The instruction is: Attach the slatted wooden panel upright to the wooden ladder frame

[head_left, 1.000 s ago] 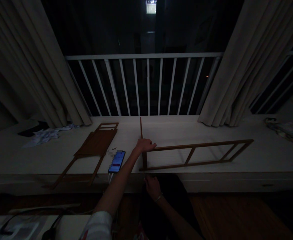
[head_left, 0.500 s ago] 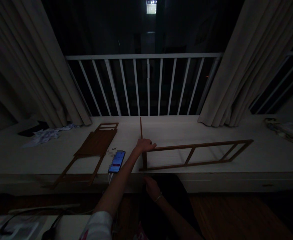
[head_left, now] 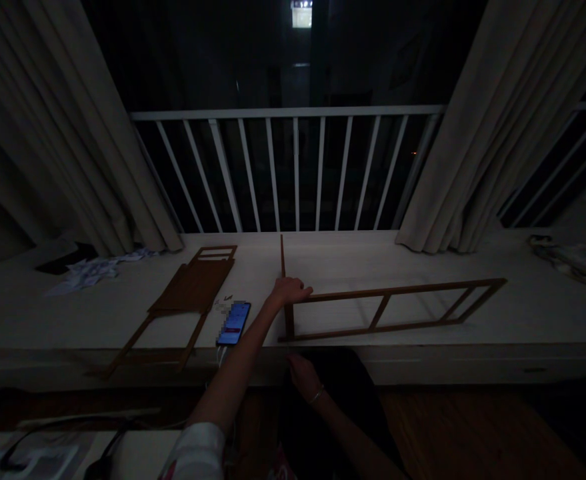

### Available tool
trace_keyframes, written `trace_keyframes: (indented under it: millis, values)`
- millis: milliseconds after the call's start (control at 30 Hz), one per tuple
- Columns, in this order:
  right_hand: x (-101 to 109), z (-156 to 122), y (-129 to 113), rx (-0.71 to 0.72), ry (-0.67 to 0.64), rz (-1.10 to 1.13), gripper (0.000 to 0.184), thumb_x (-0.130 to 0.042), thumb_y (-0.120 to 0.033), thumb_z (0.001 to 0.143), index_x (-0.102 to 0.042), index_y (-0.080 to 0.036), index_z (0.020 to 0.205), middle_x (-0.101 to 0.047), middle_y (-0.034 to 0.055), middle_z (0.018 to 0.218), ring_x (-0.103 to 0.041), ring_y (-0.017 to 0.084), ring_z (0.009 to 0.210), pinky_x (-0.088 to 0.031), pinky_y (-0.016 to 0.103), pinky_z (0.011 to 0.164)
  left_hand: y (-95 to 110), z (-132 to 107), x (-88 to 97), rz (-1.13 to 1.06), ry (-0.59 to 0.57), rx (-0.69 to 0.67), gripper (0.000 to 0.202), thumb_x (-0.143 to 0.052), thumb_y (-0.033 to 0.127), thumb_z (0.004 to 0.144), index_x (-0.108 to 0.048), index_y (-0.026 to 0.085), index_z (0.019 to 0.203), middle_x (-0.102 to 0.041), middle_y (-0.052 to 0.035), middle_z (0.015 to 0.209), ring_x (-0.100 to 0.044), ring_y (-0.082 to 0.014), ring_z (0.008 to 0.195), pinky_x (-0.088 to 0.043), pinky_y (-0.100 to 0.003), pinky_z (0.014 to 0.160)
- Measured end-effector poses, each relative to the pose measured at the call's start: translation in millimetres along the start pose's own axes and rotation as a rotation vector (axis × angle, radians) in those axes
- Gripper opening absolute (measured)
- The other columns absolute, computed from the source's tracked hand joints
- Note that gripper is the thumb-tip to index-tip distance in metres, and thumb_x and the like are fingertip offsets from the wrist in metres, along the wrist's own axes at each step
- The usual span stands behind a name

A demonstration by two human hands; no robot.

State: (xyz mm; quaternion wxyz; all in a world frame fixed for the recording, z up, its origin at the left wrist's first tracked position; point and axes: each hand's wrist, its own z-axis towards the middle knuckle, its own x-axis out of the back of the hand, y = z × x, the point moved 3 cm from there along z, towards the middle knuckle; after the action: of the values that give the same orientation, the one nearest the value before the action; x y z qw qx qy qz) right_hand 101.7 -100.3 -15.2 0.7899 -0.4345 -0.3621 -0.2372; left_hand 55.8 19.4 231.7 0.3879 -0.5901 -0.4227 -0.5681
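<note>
A brown wooden frame (head_left: 380, 312) with crossbars stands on edge on the white window ledge, stretching to the right. My left hand (head_left: 291, 291) is closed around its left end, where a thin wooden piece points away toward the window. Below that end, just off the front of the ledge, my right hand (head_left: 303, 375) is closed with its fingertips close to the frame's lower corner. Whatever it pinches is too dark and small to make out. Left of my left forearm lies a lit smartphone (head_left: 233, 324) with a white cable.
A small folded wooden chair (head_left: 193, 285) lies on the ledge (head_left: 257, 253) at left, its legs past the front edge. Tiny parts (head_left: 227, 298) sit by the phone. Papers (head_left: 90, 272) are farther left. White railings (head_left: 296, 173) and curtains (head_left: 453, 167) border the dark window.
My right hand has shifted very slightly by the frame's lower corner. My left hand and the wooden frame stay in place.
</note>
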Motion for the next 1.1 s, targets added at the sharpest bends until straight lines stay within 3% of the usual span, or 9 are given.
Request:
trace_keyframes:
  millis: [400,667,1100]
  values:
    - [5.3,1.0,-4.7,-0.067,0.077,-0.093,0.019,-0.037,-0.017,0.085,-0.054,-0.017,0.091,-0.06,0.0054,0.088,-0.054,0.016,0.084,-0.041,0.027,0.076,0.6,-1.3,1.1,0.014,-0.007,0.015,0.057,-0.023,0.059,0.075,-0.065,0.02,0.084,-0.064,-0.009,0.094,-0.056,-0.0245,0.091,-0.04,-0.033,0.075]
    - [14.9,7.3,-18.7,-0.096,-0.024,-0.197,0.02,-0.033,-0.019,0.086,-0.05,-0.017,0.096,-0.058,0.0065,0.092,-0.054,0.015,0.082,-0.04,0.024,0.068,-2.6,1.5,-2.8,0.0,0.014,-0.009,0.058,-0.023,0.06,0.074,-0.065,0.02,0.083,-0.064,-0.0089,0.092,-0.057,-0.0248,0.09,-0.04,-0.034,0.075]
    - [7.2,10.4,-21.9,-0.044,-0.165,-0.297,0.037,-0.045,-0.011,0.072,-0.049,-0.013,0.109,-0.054,0.0127,0.108,-0.045,0.023,0.101,-0.03,0.036,0.089,-4.7,4.1,-6.1,0.002,0.031,-0.026,0.06,-0.021,0.061,0.074,-0.065,0.021,0.082,-0.065,-0.0092,0.089,-0.057,-0.0252,0.087,-0.041,-0.036,0.074]
